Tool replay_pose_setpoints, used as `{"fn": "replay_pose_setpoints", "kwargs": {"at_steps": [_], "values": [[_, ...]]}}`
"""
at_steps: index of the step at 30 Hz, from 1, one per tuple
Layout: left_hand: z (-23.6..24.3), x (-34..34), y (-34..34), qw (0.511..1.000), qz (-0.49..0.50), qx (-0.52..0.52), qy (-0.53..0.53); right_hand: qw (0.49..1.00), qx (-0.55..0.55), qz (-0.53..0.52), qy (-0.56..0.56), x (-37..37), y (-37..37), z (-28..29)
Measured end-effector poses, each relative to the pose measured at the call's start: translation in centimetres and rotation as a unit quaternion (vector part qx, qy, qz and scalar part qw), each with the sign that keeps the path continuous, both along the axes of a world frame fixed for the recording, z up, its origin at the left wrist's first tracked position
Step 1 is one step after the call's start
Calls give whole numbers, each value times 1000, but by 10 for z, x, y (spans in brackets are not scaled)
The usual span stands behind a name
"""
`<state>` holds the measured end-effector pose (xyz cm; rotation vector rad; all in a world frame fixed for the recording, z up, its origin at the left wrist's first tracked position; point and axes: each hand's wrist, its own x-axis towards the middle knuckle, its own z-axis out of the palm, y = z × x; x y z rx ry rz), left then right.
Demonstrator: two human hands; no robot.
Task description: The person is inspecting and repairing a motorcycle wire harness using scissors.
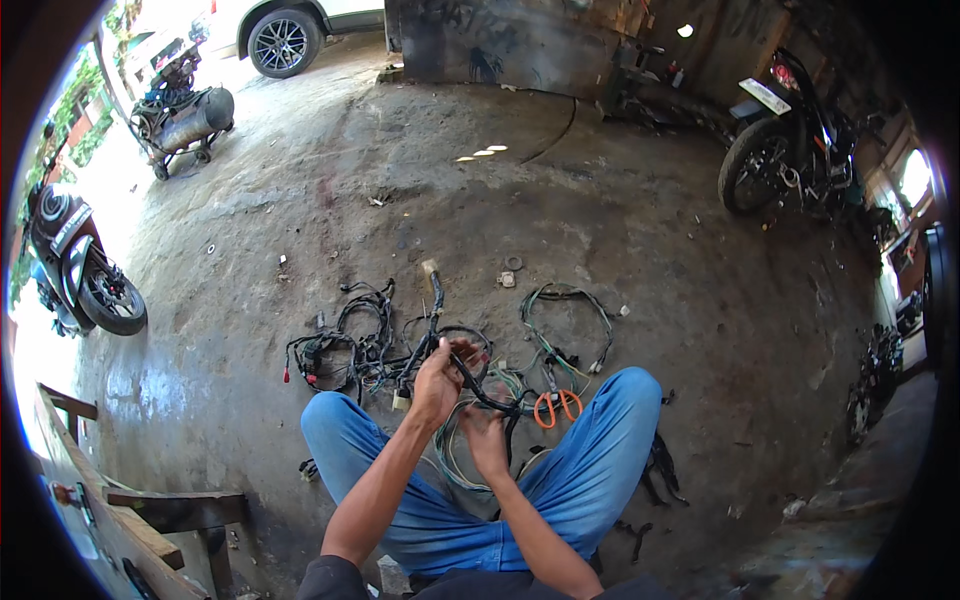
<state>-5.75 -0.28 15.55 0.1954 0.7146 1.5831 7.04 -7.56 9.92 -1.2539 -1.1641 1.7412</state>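
Observation:
A black-taped wiring harness (437,300) runs from the floor ahead of me back between my knees. My left hand (438,385) is closed around it, thumb up, with the other fingers curled on the far side. Nearer to me, my right hand (485,432) grips the same harness lower down, beside loose green and white wires (447,450); its fingertips are partly hidden. Scissors with orange handles (556,403) lie just right of my right hand, by my right knee. A tangle of black wiring (375,345) with connectors spreads out to the left of the harness.
A separate loop of wires (523,312) lies ahead to the right, near a pale connector (507,280). Black scraps (662,470) are beside my right leg. A wooden bench (175,505) stands at lower left. Motorcycles (765,165), an air compressor (200,115) and a car (285,42) stand farther off.

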Motion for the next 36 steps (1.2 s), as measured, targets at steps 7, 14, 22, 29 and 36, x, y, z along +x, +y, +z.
{"fn": "replay_pose_setpoints", "kwargs": {"at_steps": [7,14,22,29,36], "values": [[22,-3,-11,981,-85,-68,159,978,86,-125,141,-4,41,6],[6,-3,-14,984,-140,-41,103,970,146,-102,-163,3,35,8],[-13,-1,-15,937,-91,-27,337,996,59,19,-59,41,31,70],[-10,0,-10,894,-114,-7,433,992,-2,-20,125,65,101,111],[2,-8,-13,947,-233,71,210,985,-113,-4,132,54,167,41]]}}
